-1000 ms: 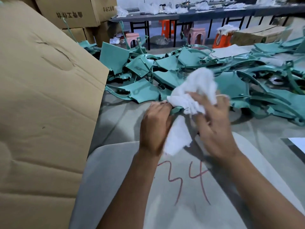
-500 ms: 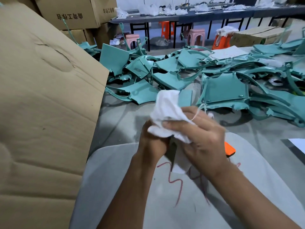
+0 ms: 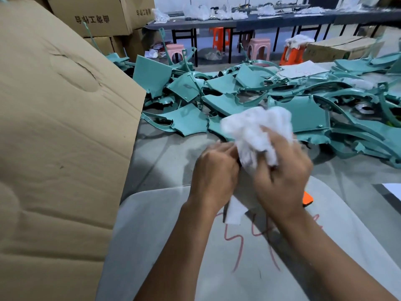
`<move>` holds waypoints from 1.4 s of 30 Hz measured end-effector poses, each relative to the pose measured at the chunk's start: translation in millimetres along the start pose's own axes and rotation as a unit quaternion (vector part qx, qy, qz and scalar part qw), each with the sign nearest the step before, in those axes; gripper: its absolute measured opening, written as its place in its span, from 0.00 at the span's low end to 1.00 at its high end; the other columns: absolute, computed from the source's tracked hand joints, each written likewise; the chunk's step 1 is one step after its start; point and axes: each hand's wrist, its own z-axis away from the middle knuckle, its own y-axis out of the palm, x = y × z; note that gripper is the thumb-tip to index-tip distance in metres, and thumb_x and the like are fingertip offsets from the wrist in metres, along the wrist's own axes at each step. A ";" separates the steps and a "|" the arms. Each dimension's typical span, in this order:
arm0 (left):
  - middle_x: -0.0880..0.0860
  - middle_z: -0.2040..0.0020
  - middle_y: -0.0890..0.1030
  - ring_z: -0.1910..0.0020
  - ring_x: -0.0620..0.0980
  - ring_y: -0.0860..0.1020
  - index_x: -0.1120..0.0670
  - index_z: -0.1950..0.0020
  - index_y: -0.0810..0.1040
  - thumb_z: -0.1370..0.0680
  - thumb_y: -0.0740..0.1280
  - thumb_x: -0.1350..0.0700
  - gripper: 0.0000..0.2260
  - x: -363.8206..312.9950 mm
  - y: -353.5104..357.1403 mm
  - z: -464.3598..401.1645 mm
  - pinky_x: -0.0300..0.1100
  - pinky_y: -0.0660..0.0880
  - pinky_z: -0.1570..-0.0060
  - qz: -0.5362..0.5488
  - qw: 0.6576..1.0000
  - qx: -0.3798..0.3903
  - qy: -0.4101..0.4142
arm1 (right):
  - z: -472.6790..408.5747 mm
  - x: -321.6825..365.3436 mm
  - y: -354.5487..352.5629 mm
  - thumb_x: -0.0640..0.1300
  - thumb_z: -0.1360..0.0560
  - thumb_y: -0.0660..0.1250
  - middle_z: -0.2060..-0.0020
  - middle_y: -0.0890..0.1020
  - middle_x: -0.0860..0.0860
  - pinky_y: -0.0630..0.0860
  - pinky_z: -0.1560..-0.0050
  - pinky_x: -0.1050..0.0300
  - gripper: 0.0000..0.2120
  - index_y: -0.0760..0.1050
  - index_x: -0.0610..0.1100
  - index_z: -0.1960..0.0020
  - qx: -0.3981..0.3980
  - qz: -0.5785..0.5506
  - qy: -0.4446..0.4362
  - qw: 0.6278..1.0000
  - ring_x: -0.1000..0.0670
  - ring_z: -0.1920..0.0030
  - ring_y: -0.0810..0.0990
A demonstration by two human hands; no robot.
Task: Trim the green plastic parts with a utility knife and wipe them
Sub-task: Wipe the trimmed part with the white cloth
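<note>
Bunching higher than a moment ago at centre frame, white cloth (image 3: 256,131) gripped by right hand (image 3: 282,177); left hand (image 3: 213,172) curling beside it, contents hidden; green plastic parts (image 3: 249,98) heaping behind, cardboard box (image 3: 54,137) filling left

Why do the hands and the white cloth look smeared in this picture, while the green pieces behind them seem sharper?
Head view: motion blur softens the white cloth, the right hand gripping it and the left hand; the green plastic parts lie fairly crisp. The hands cast soft shadows on the grey table. The wide lens bends the cardboard box at the left.
</note>
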 end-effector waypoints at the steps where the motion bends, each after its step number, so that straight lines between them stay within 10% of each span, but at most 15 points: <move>1: 0.57 0.62 0.82 0.66 0.57 0.76 0.59 0.57 0.80 0.26 0.68 0.69 0.06 0.4 -3.6 -0.5 0.45 0.68 0.69 0.006 1.000 -0.020 -0.006 | -2.1 -6.9 -4.7 0.32 0.22 0.63 0.57 0.82 0.39 0.65 0.55 0.58 0.13 0.81 0.33 0.41 -0.040 0.003 0.027 0.999 0.49 0.57 0.73; 5: 0.53 0.65 0.81 0.69 0.50 0.68 0.54 0.55 0.80 0.23 0.69 0.63 0.04 8.5 -6.1 -3.2 0.41 0.62 0.69 0.007 0.998 -0.022 -0.064 | -4.8 -16.7 -14.5 0.33 0.17 0.62 0.45 0.83 0.41 0.70 0.43 0.56 0.13 0.78 0.34 0.35 -0.066 0.005 0.082 0.994 0.40 0.46 0.78; 8: 0.62 0.59 0.83 0.69 0.49 0.79 0.61 0.55 0.78 0.21 0.66 0.60 0.05 10.7 0.7 4.5 0.36 0.69 0.73 0.040 0.996 0.015 -0.082 | -5.8 -9.5 -4.3 0.43 0.18 0.64 0.43 0.83 0.46 0.64 0.26 0.50 0.17 0.77 0.41 0.31 0.113 -0.013 0.006 0.993 0.43 0.40 0.78; 11: 0.62 0.55 0.84 0.61 0.47 0.83 0.69 0.42 0.78 0.22 0.62 0.54 0.19 19.6 5.3 6.7 0.41 0.81 0.56 0.125 0.984 0.027 -0.124 | -9.7 -13.0 2.1 0.43 0.25 0.73 0.45 0.85 0.46 0.67 0.29 0.42 0.18 0.81 0.41 0.36 0.199 -0.055 -0.019 0.978 0.43 0.42 0.80; 17: 0.70 0.48 0.82 0.60 0.44 0.80 0.59 0.53 0.81 0.30 0.65 0.48 0.16 24.4 8.3 5.1 0.50 0.79 0.49 0.055 0.995 0.000 -0.078 | -5.4 -21.1 -8.7 0.41 0.23 0.72 0.53 0.86 0.58 0.74 0.52 0.62 0.08 0.86 0.40 0.47 0.182 -0.172 0.051 0.967 0.55 0.56 0.80; 20: 0.45 0.65 0.79 0.69 0.34 0.70 0.49 0.61 0.75 0.27 0.67 0.46 0.09 28.7 0.4 4.3 0.33 0.71 0.63 0.108 0.979 0.049 -0.167 | -3.8 -14.6 -8.4 0.44 0.23 0.72 0.65 0.81 0.53 0.73 0.58 0.58 0.05 0.84 0.48 0.58 0.178 -0.298 0.172 0.922 0.53 0.62 0.77; 23: 0.47 0.72 0.65 0.72 0.42 0.63 0.47 0.70 0.67 0.24 0.67 0.57 0.16 42.7 0.3 5.2 0.37 0.62 0.69 0.163 0.963 0.041 -0.210 | -6.1 -6.6 -8.4 0.57 0.25 0.76 0.57 0.86 0.48 0.80 0.52 0.47 0.14 0.86 0.48 0.50 0.093 -0.456 0.337 0.819 0.46 0.56 0.83; 26: 0.44 0.70 0.76 0.68 0.49 0.77 0.50 0.61 0.83 0.21 0.70 0.56 0.08 40.0 -4.5 0.6 0.32 0.69 0.70 0.080 0.975 0.011 -0.207 | -6.9 -8.9 -4.8 0.51 0.21 0.72 0.49 0.87 0.50 0.83 0.45 0.36 0.07 0.83 0.55 0.43 -0.040 -0.370 0.389 0.843 0.43 0.48 0.86; 28: 0.50 0.58 0.86 0.58 0.51 0.85 0.54 0.49 0.85 0.20 0.71 0.55 0.05 33.2 -3.5 -3.9 0.44 0.82 0.60 0.239 0.936 -0.045 -0.255 | -7.0 -15.8 -3.2 0.43 0.19 0.65 0.45 0.85 0.51 0.80 0.39 0.33 0.12 0.80 0.57 0.39 -0.110 -0.283 0.414 0.858 0.45 0.43 0.84; 30: 0.53 0.49 0.87 0.50 0.53 0.86 0.52 0.46 0.84 0.19 0.70 0.59 0.05 22.9 -2.6 -7.5 0.49 0.84 0.59 0.476 0.825 -0.084 -0.292 | -7.9 -20.2 -2.7 0.41 0.17 0.64 0.41 0.85 0.50 0.79 0.35 0.37 0.14 0.79 0.54 0.35 -0.137 -0.288 0.454 0.832 0.46 0.40 0.84; 33: 0.55 0.48 0.87 0.52 0.56 0.86 0.49 0.48 0.85 0.19 0.70 0.58 0.06 -1.2 5.6 -10.5 0.50 0.83 0.60 0.598 0.734 -0.061 -0.317 | -6.2 -13.4 -0.2 0.54 0.20 0.69 0.51 0.88 0.55 0.85 0.50 0.55 0.12 0.80 0.54 0.39 -0.028 -0.373 0.509 0.775 0.56 0.52 0.87; 39: 0.44 0.76 0.76 0.75 0.42 0.74 0.54 0.70 0.73 0.21 0.61 0.32 0.29 6.6 4.6 -3.5 0.35 0.70 0.73 0.266 0.896 0.032 -0.355 | -3.8 -5.8 1.5 0.32 0.22 0.71 0.61 0.86 0.57 0.77 0.54 0.64 0.08 0.79 0.43 0.54 0.077 -0.332 0.403 0.849 0.58 0.60 0.84; 42: 0.45 0.77 0.67 0.72 0.49 0.65 0.52 0.69 0.65 0.22 0.61 0.32 0.27 20.5 -4.0 -6.2 0.45 0.63 0.70 0.269 0.882 -0.083 -0.377 | -9.6 -12.1 -4.4 0.36 0.21 0.72 0.67 0.83 0.61 0.75 0.58 0.69 0.14 0.79 0.50 0.62 0.068 -0.312 0.383 0.867 0.62 0.65 0.80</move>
